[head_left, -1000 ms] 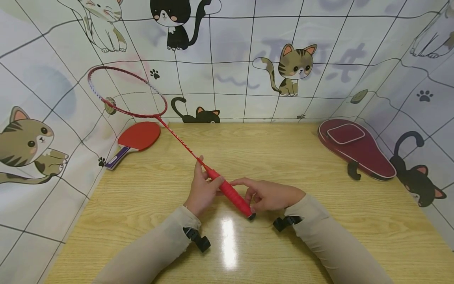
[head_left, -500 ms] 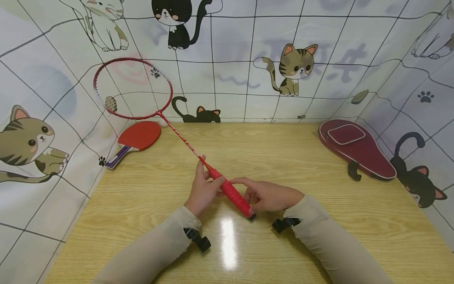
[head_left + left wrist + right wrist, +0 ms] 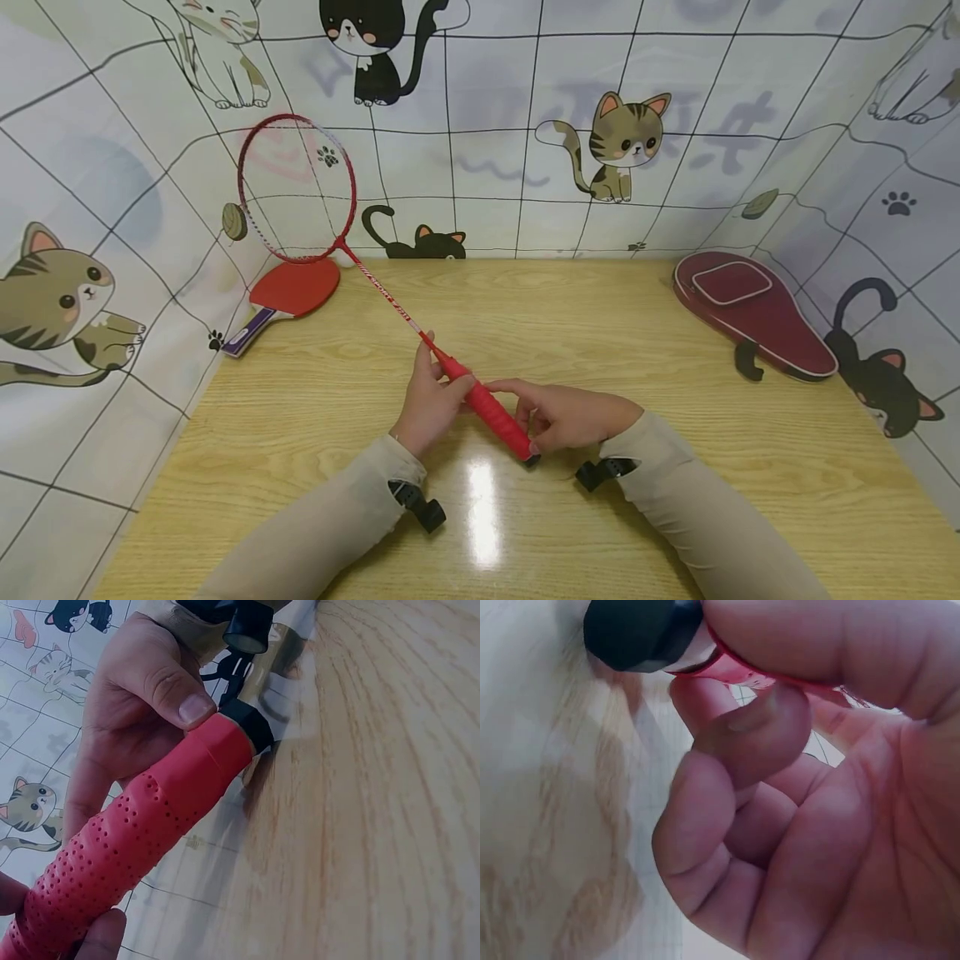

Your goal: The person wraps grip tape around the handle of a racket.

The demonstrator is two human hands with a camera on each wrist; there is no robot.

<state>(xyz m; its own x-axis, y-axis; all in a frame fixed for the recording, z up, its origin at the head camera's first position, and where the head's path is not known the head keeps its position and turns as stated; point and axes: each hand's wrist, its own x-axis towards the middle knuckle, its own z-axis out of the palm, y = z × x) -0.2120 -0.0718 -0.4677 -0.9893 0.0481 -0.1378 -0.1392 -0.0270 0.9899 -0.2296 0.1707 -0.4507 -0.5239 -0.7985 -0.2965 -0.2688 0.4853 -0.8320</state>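
A red badminton racket (image 3: pixel 382 293) slants from the table's middle up to the left, its head raised in front of the wall. My left hand (image 3: pixel 431 407) pinches the upper handle, one finger extended along the shaft. Near the butt end, my right hand (image 3: pixel 573 414) pinches the handle between thumb and curled fingers, its index finger reaching toward the left thumb. In the left wrist view, the perforated red grip wrap (image 3: pixel 127 825) runs in overlapping turns to the black butt cap (image 3: pixel 247 726). The right wrist view shows the thumb against the grip beside that cap.
At the back left a red table tennis bat (image 3: pixel 296 289) lies on the wooden table (image 3: pixel 570 325), below the racket head. A small white object (image 3: pixel 345 259) sits beside it. A dark red bat case (image 3: pixel 742 308) lies at the right, against the cat-patterned wall covering (image 3: pixel 495 100).
The racket has rolled about its shaft, so its head turns from a flat, wide oval to a narrower upright one and its left edge shifts right. Both hands stay nearly in place.
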